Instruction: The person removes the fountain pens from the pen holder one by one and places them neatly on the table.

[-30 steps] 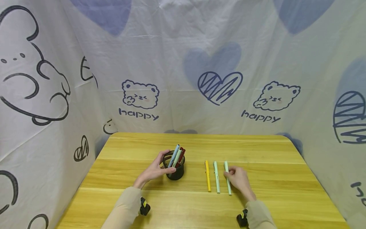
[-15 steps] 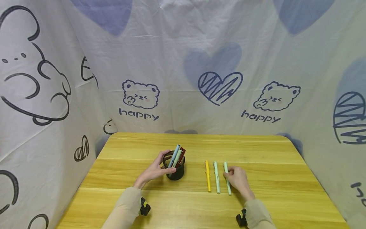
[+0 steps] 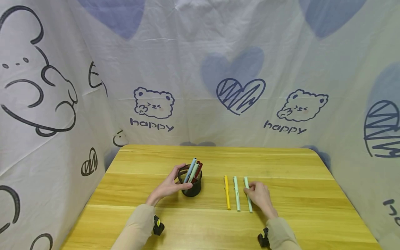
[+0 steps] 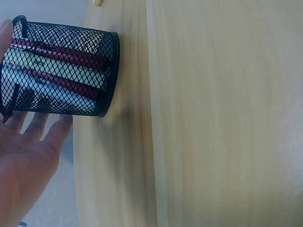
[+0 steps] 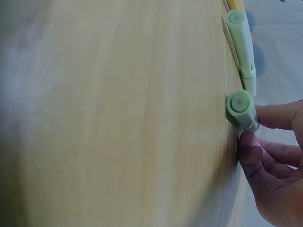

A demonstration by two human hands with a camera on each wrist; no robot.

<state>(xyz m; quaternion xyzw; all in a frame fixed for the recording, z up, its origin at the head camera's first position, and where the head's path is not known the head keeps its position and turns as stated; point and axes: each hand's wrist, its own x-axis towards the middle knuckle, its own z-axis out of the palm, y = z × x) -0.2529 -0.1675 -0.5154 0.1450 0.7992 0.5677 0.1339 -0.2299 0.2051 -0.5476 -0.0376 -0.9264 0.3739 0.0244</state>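
My left hand (image 3: 167, 189) grips a black mesh pen cup (image 3: 192, 191), thumb on the near side and fingers round the far left. Light blue, light green and dark red pens (image 3: 199, 170) lean inside it, also visible through the mesh (image 4: 61, 71) in the left wrist view. To the right, a yellow pen (image 3: 227, 194) and two pale green ones lie side by side on the table. My right hand (image 3: 261, 198) pinches the rightmost pale green pen (image 3: 249, 205) between thumb and finger; its round end (image 5: 240, 102) faces the right wrist camera. The middle pale green pen (image 3: 236, 196) lies untouched.
The wooden table (image 3: 150, 156) has rounded back corners. A white printed cloth (image 3: 193, 118) hangs behind it and along both sides. A black wrist camera (image 3: 158, 226) sits at the left cuff, another (image 3: 263, 239) at the right.
The upper end of the rightmost green pen has shifted slightly left, and my right hand has moved a little left with it. The left hand and the cup stay put.
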